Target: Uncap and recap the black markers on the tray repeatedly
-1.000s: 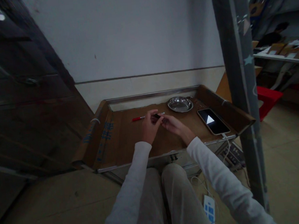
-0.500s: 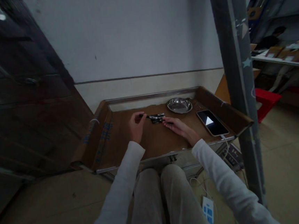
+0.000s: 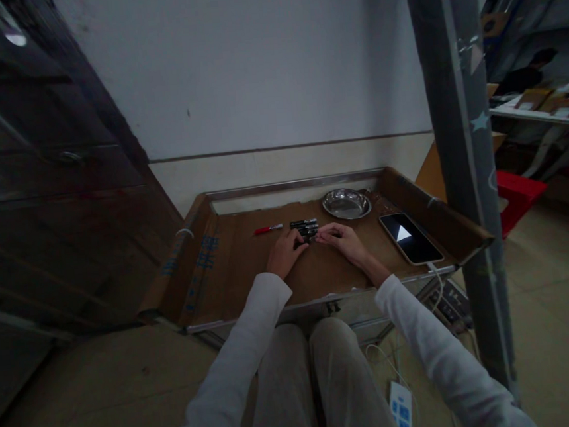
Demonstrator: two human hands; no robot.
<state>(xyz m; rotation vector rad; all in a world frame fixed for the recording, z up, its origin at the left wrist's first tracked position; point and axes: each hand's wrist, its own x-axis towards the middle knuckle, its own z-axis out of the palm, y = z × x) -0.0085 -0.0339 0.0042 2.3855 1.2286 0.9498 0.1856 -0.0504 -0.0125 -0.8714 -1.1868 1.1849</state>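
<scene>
Several short black pens with silvery right ends lie side by side on the brown cardboard surface, between my hands. My left hand is closed, its fingertips at the left end of the nearest black pen. At the other end of that pen, my right hand pinches with thumb and fingers. The fingers partly cover this nearest pen. A single red pen with a silvery end lies apart, to the left of the black row and just beyond my left hand.
A round steel dish sits at the back right. Nearer me on the right lies a phone with a white cable attached. Raised cardboard sides border the table. A grey post stands to the right; a person is far behind.
My left hand has come down and right, bringing the black pen it held to the row's near side. The red pen, hidden before, now shows. My right hand stays by the row's right end.
</scene>
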